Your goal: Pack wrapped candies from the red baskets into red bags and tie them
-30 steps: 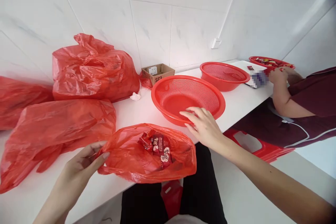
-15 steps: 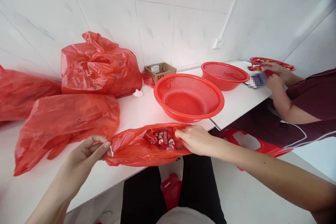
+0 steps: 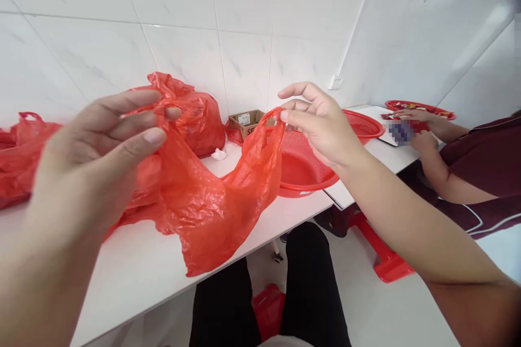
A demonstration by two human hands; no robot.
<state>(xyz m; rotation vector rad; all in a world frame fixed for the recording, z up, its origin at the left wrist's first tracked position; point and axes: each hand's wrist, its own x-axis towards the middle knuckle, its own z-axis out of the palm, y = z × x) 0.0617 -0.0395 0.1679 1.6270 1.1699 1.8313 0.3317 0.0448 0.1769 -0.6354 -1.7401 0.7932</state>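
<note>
Both hands are holding a red plastic bag (image 3: 211,195) up at centre frame, the left hand (image 3: 93,162) and right hand (image 3: 321,119) each pinching a handle, seemingly ready for tipping over the red basket (image 3: 301,165) on the counter (image 3: 134,271).

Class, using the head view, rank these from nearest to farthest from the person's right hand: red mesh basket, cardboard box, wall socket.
1. Red mesh basket, just below the right hand.
2. Cardboard box, left, by the wall.
3. Wall socket, up on the back wall.
</note>
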